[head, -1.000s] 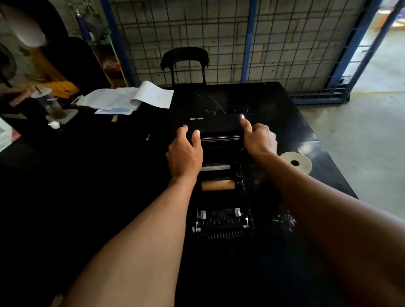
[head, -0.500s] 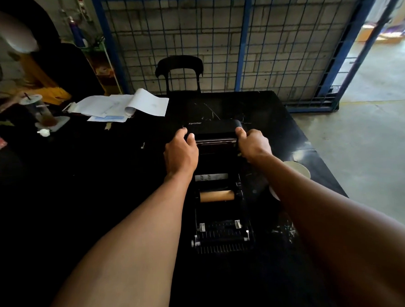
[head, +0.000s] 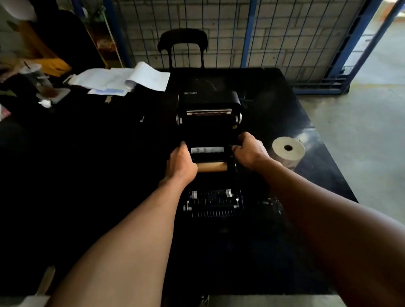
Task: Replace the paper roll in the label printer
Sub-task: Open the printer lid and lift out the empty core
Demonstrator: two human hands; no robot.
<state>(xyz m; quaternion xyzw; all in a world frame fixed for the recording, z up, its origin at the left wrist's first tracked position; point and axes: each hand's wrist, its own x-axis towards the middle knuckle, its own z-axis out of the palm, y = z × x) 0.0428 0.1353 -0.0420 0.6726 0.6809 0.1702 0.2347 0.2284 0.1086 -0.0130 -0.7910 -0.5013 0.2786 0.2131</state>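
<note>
Both my hands have come back from the raised lid to the bay of the black plastic label printer (head: 209, 139), left hand (head: 180, 163) and right hand (head: 249, 151) curled around the ends of the spent brown cardboard core (head: 212, 167), while the fresh cream paper roll (head: 288, 151) waits on the black table (head: 106, 179), so removal and loading remain

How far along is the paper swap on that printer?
Done: the printer's lid is open. In hand: the left hand and right hand sit at either end of the bare brown core, apparently about to free it. Left: fitting the new roll, which stands on the table, and closing up.
</note>
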